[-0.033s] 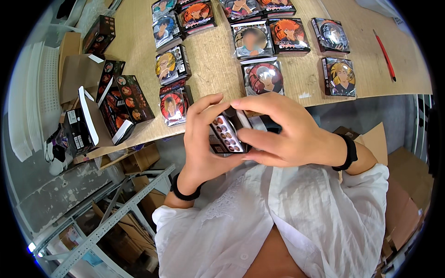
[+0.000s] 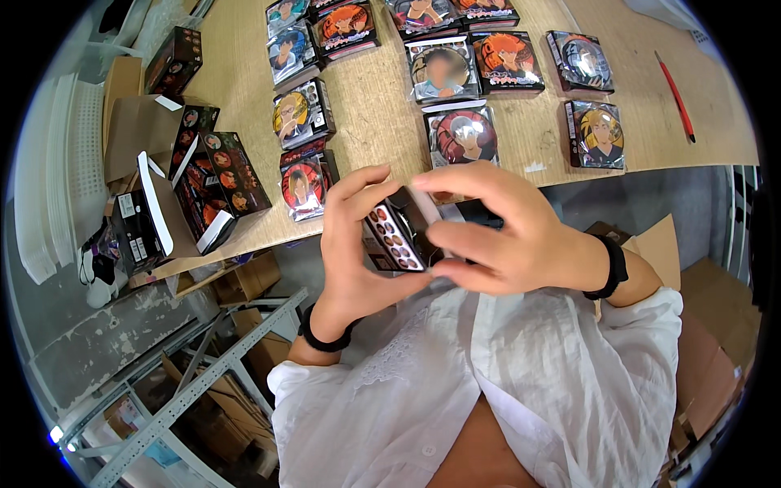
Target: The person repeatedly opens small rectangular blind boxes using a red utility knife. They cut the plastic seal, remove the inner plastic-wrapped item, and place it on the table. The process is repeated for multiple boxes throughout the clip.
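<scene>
My left hand [image 2: 350, 252] is closed around a small black cardboard box [image 2: 395, 240], above the table's near edge. Rows of round character pictures on a white panel show on one side of it. My right hand [image 2: 496, 236] curls over the box's right side, fingertips at a pale flap or edge [image 2: 425, 210] and thumb by the lower corner. Whatever the box contains is hidden. Just beyond my left fingers lies a boxed round badge with a red character picture [image 2: 304, 190]. Past my right hand rests another with a grey-haired character [image 2: 462, 137].
Several more boxed badges stand in groups across the wooden table [image 2: 370, 106]. Opened black display cartons [image 2: 224, 183] crowd the left side. A red pen-like tool [image 2: 675, 98] lies at the right. Below the table are a metal rack [image 2: 195, 390] and cardboard [image 2: 708, 358].
My right fingers have drawn slightly to the right, showing more of the box's edge. The box has shifted a little left in my left hand.
</scene>
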`<state>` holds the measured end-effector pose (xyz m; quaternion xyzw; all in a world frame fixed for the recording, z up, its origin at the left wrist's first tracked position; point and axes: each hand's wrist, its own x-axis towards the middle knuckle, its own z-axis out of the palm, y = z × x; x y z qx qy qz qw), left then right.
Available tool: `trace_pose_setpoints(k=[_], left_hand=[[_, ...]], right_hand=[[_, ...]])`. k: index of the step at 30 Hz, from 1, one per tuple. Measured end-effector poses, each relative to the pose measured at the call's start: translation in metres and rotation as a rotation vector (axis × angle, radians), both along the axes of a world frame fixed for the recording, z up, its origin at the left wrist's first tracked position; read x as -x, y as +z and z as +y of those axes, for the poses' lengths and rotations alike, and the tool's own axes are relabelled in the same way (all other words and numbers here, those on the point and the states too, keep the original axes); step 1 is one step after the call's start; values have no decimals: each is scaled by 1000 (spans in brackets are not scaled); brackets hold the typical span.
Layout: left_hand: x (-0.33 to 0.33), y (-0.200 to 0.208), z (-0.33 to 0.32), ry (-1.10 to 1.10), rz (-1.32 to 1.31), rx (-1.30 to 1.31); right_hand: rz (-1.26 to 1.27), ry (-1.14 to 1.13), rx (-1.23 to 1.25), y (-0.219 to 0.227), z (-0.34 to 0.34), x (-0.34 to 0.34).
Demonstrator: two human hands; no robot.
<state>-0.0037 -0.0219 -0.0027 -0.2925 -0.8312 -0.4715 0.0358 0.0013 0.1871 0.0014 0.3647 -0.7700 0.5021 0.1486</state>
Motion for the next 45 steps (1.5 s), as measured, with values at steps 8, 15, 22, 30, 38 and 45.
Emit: trace_pose_setpoints(k=[8,15,22,30,38,45], left_hand=[[1,3,4,31,154,5],[-7,4,14,39,346,218],[-9,5,20,1,463,206],[-9,5,20,6,445,210],[-8,6,24,18,446,193],[-12,-1,27,19,436,186]], right_hand=[[-151,-28,-49,5,2,-1],[-343,-42,24,-9,-4,-3],[-271,-88,29,-1,-3,-7],[-278,-94,29,-2,-4,-8],[-241,-177,42,-5,-2,-9],[-352,-95,80,-9,1,-6]])
